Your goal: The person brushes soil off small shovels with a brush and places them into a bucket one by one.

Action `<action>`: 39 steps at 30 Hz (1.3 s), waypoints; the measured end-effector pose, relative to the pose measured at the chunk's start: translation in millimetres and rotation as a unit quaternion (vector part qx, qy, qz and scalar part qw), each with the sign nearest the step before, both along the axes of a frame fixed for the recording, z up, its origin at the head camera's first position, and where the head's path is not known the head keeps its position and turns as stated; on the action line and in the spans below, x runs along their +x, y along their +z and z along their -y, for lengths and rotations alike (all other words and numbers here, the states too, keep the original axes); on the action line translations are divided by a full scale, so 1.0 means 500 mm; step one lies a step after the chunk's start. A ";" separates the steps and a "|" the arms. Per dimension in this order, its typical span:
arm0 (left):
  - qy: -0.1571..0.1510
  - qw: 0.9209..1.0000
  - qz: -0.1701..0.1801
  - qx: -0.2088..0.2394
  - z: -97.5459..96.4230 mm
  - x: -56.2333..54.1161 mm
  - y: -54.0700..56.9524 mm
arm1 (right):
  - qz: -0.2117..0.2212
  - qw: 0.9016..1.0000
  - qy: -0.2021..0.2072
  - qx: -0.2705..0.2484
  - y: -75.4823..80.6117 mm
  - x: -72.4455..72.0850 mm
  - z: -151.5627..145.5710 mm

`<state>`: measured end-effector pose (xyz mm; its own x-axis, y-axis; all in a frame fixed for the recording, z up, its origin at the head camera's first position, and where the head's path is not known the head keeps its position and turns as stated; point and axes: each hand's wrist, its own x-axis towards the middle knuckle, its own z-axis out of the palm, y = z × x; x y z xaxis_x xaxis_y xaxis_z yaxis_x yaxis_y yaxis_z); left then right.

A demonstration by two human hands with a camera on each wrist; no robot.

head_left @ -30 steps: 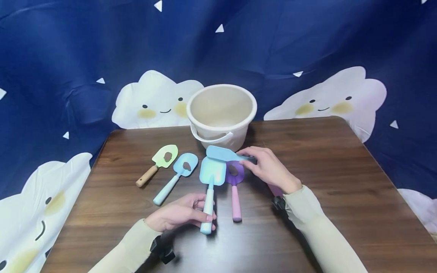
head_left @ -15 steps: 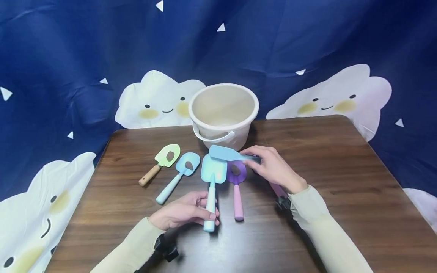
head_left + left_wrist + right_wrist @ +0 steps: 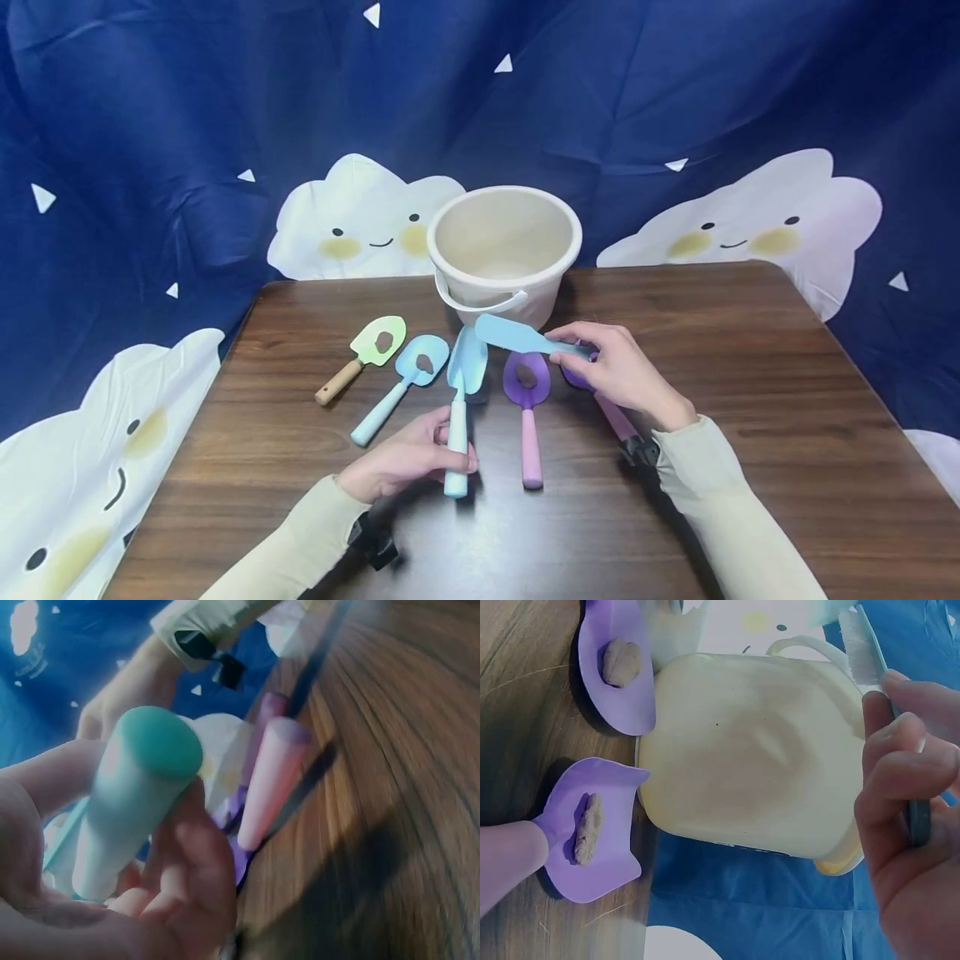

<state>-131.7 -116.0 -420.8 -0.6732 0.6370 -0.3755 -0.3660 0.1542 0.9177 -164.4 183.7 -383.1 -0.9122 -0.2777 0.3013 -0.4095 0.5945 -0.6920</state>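
My left hand [image 3: 416, 454] grips the pale handle of a light blue toy shovel [image 3: 467, 362], its blade raised and rolled to one side. In the left wrist view, fingers and thumb wrap the shovel's handle [image 3: 135, 802], whose end cap is mint green. My right hand [image 3: 618, 367] pinches a light blue brush [image 3: 513, 335] at its dark handle; the right wrist view shows white bristles [image 3: 859, 649] on it. The brush head hangs beside the top of the shovel's blade; whether they touch, I cannot tell.
A cream bucket [image 3: 551, 292] stands at the table's back edge. Left lie a green shovel [image 3: 367, 340] and a blue shovel [image 3: 408, 367], each with a brown lump. Two purple shovels, one central [image 3: 530, 433] and one partly under my right hand [image 3: 617, 419], also carry lumps.
The left hand's shovel has rolled sideways, so its blade looks narrower, and has shifted left of the central purple shovel. The brush stays near its blade. The whole view has drifted slightly right.
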 end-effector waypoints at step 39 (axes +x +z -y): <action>0.065 0.997 -0.035 0.014 -0.026 0.019 -0.004 | 0.095 0.994 0.036 -0.046 -0.026 -0.001 0.026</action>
